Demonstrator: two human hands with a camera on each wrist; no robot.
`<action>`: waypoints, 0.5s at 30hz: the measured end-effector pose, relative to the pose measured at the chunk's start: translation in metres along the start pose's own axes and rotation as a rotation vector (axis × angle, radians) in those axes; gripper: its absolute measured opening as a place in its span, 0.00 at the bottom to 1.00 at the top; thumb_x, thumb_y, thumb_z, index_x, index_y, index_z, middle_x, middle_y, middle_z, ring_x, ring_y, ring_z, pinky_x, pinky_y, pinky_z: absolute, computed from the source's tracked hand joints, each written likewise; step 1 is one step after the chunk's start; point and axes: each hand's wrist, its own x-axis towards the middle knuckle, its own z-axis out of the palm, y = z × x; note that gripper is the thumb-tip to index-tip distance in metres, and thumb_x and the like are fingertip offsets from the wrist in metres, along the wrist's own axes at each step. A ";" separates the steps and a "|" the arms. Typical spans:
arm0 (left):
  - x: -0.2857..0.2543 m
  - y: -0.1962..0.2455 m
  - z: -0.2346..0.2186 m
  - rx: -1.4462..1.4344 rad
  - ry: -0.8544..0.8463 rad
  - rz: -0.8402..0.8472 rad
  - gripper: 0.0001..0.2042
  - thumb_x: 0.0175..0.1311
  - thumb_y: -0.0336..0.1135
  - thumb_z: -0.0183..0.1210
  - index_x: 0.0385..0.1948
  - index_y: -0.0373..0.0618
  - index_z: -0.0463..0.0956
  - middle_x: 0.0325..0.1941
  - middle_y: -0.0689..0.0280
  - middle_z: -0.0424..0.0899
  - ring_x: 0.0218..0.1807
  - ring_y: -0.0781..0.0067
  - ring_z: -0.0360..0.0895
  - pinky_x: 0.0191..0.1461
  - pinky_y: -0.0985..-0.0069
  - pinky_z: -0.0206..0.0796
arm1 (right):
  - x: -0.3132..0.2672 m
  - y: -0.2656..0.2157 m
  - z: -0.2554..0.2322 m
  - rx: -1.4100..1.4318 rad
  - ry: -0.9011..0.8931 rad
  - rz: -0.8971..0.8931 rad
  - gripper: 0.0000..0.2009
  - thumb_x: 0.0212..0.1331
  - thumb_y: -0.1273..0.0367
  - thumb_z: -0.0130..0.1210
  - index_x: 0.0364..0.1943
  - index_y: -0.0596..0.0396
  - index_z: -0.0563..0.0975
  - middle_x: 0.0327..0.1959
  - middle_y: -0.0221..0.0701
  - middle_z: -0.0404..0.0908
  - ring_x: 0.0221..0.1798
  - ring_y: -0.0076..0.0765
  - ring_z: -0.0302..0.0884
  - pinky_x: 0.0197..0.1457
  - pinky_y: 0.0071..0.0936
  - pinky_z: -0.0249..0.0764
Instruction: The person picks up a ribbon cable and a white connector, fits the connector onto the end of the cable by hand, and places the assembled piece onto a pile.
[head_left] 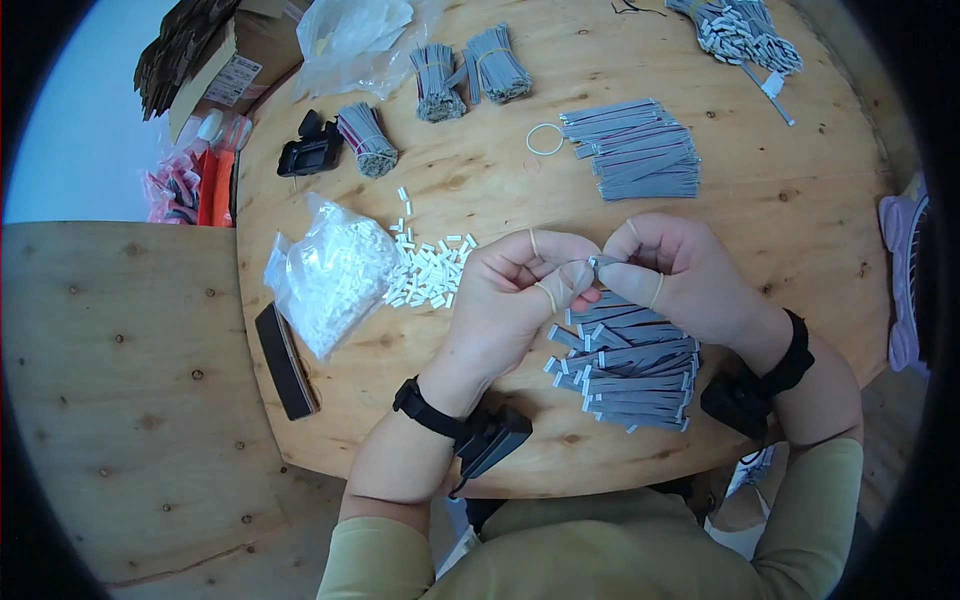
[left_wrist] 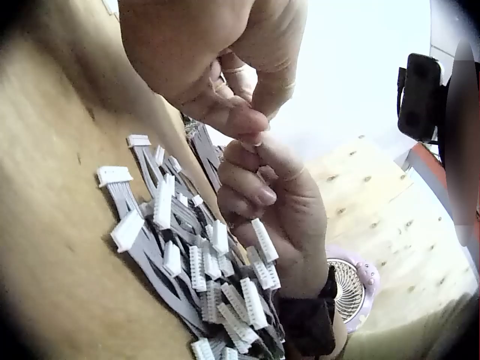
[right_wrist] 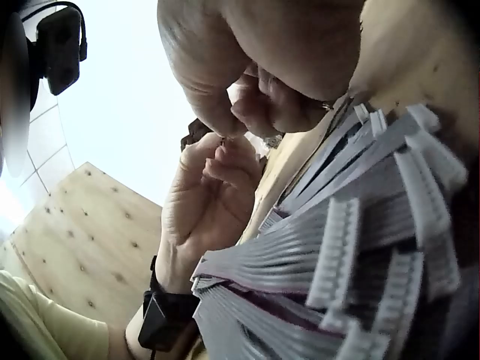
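Observation:
In the head view my left hand (head_left: 510,300) and right hand (head_left: 685,270) meet fingertip to fingertip over the table. The left thumb and index finger pinch a small white connector (head_left: 594,262). My right fingertips pinch a grey ribbon cable end right beside it; most of that cable is hidden by the fingers. Both hands wear pale finger cots. Below them lies a pile of grey ribbon cables (head_left: 640,380), with white connectors (left_wrist: 251,304) on their ends in the left wrist view. Another stack of ribbon cables (head_left: 640,150) lies beyond the right hand.
Loose white connector housings (head_left: 430,272) spill beside a clear bag (head_left: 335,265) of more. Bundled cables (head_left: 368,140) stand at the back, near a black case (head_left: 310,148). A dark flat box (head_left: 286,362) lies at the left edge. A purple fan (head_left: 903,280) stands beyond the right edge.

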 end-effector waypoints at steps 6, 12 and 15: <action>0.001 -0.003 -0.005 -0.007 0.020 -0.015 0.07 0.54 0.23 0.53 0.35 0.37 0.73 0.29 0.63 0.78 0.29 0.80 0.75 0.31 0.85 0.68 | 0.001 -0.008 -0.003 -0.041 0.012 0.068 0.05 0.53 0.71 0.52 0.31 0.58 0.71 0.25 0.24 0.73 0.26 0.13 0.68 0.27 0.12 0.66; 0.001 -0.002 -0.003 -0.007 0.015 -0.038 0.06 0.55 0.24 0.53 0.35 0.37 0.73 0.29 0.64 0.78 0.28 0.81 0.74 0.29 0.86 0.67 | 0.002 -0.004 -0.004 -0.027 -0.009 0.055 0.06 0.53 0.70 0.52 0.31 0.56 0.70 0.26 0.23 0.70 0.23 0.13 0.64 0.25 0.12 0.62; 0.001 -0.002 -0.002 0.008 0.016 -0.042 0.07 0.55 0.24 0.53 0.35 0.37 0.72 0.28 0.65 0.78 0.27 0.81 0.74 0.29 0.87 0.66 | 0.002 -0.002 -0.005 -0.074 -0.005 0.077 0.06 0.53 0.69 0.52 0.31 0.55 0.70 0.26 0.22 0.70 0.23 0.13 0.63 0.25 0.12 0.62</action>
